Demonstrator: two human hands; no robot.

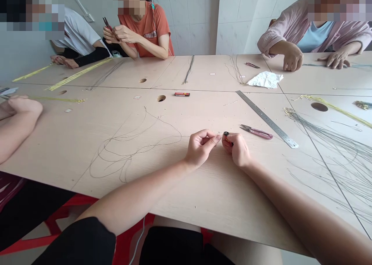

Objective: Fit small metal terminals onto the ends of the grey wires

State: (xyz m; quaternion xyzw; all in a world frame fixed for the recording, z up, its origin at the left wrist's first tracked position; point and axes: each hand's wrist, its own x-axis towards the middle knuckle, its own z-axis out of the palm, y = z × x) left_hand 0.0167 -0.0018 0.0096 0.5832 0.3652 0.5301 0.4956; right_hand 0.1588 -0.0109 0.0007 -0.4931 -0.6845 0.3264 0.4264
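Seen from the wearer's head, two bare forearms reach in from the bottom of the frame to a pale wooden tabletop point(203, 195). Just right of center, the left hand point(202, 147) and right hand point(236, 148) are close together but not touching. The left hand's fingers point(213, 139) are pressed together, pinching a fine pale wire end point(218, 133), which is too small to make out clearly. The right hand's fingers point(229, 140) are curled tightly, pinching a small black-and-red piece point(226, 134) whose exact kind is hard to tell. Just beside the right hand lie pink-handled thread snips point(255, 131), with a steel ruler point(267, 119) lying diagonally beyond them. A long, looping gray cord point(130, 148) sprawls left of the hands. More gray strands point(325, 141) fan across the right side, and gold strands point(65, 74) lie at upper left. Near the far edge sit a small red-and-black box point(182, 94) and crumpled white paper point(265, 79). Across the tabletop, a co-worker in an orange T-shirt point(142, 34) holds red-handled pliers point(107, 23) at upper center, and another in a pink overshirt point(290, 32) rests both hands on the surface at upper right.
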